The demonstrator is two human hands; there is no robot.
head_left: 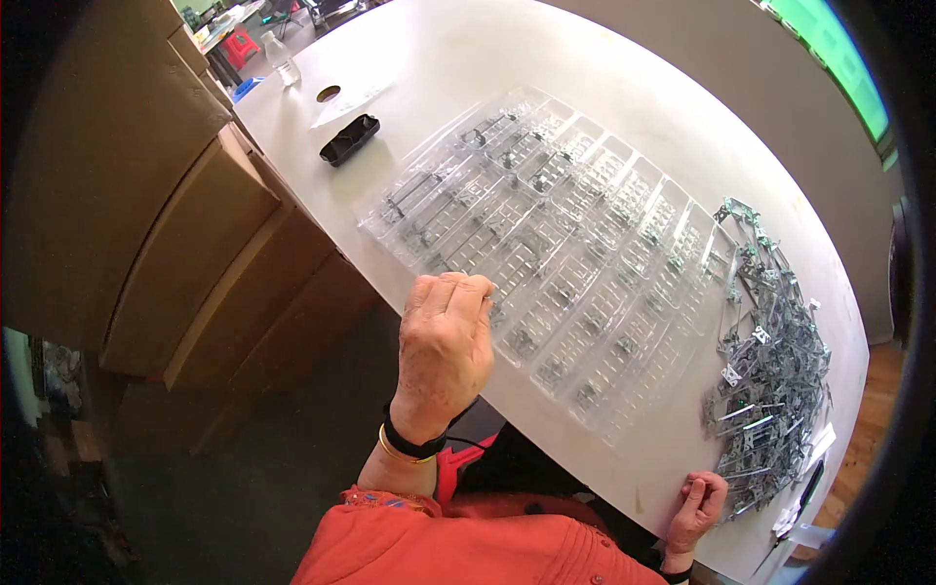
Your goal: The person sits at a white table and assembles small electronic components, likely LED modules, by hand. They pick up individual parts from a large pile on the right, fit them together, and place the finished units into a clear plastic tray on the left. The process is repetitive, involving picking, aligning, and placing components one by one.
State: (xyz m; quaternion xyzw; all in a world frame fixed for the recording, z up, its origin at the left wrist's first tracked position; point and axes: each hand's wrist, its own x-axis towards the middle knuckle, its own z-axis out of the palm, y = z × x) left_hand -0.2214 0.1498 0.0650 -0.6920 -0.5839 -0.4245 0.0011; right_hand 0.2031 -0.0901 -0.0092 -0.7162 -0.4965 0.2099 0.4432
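Note:
A clear plastic tray [585, 414] with rows of compartments lies across the middle of the table, small grey metal parts sitting in many of them. Over its near left edge is my left hand [444, 327], closed in a pinch with the fingertips pointing down; what they hold, if anything, is hidden. A tangled heap of thin grey metal parts [775, 370], some like brackets with long rods, covers the right side of the table. Beside the heap's near end my right hand [700, 502] rests low at the table edge, fingers curled against the thumb. I cannot make out anything between them.
The white table [643, 58] has a curved-looking edge. A black open box [349, 141], a round hole [329, 94] and a clear bottle [280, 60] are at the far left. Stacked cardboard boxes [107, 146] border the left side. A dark thin tool [811, 492] lies at the near right.

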